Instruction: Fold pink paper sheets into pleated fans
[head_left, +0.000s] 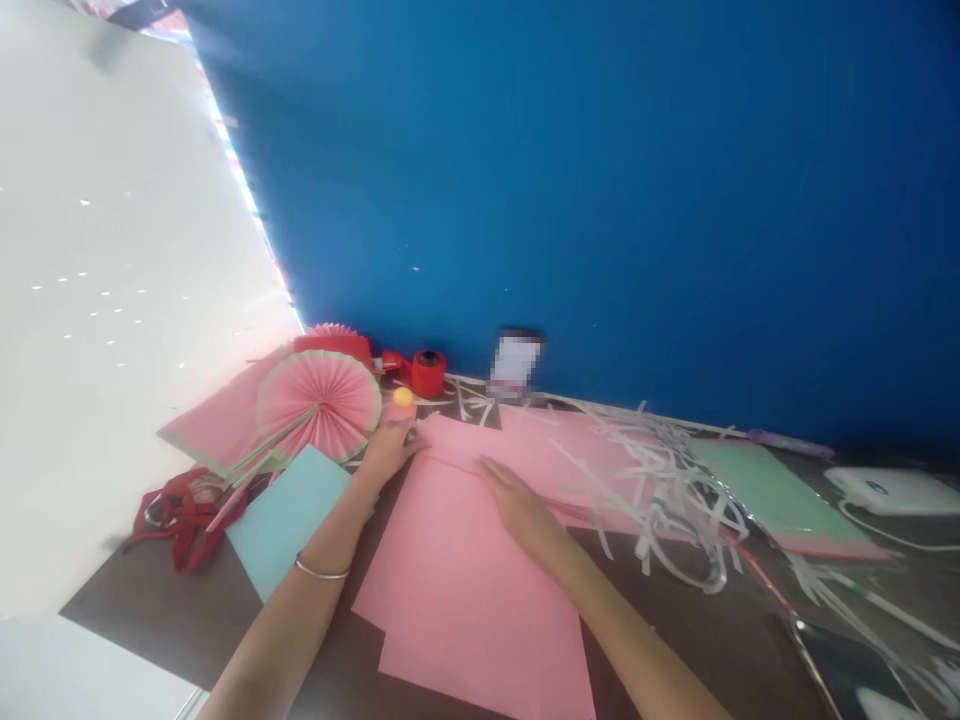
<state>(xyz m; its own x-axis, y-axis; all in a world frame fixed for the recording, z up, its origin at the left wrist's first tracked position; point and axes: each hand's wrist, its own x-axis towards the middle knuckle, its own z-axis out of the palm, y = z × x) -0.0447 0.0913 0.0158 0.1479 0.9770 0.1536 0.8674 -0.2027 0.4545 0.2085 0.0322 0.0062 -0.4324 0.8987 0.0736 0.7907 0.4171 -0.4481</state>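
Observation:
Pink paper sheets (472, 590) overlap on the dark table in front of me, with a folded strip along their far edge. My left hand (390, 448), a bangle on its wrist, rests at the far left corner of that paper; its fingers are bent together, and whether they pinch the edge is unclear. My right hand (517, 500) lies on the paper beside the fold with its fingers stretched out flat. A teal sheet (289, 515) lies partly under my left forearm. More pink paper (585, 460) lies beyond my right hand.
A round pleated pink fan (322, 405) and a red strap (184, 515) lie left. Behind are a red tape roll (428, 373), a yellow round object (403, 397) and a blurred upright card (515, 362). White strips (660, 480), green sheets (780, 490) and a white device (892, 490) lie right.

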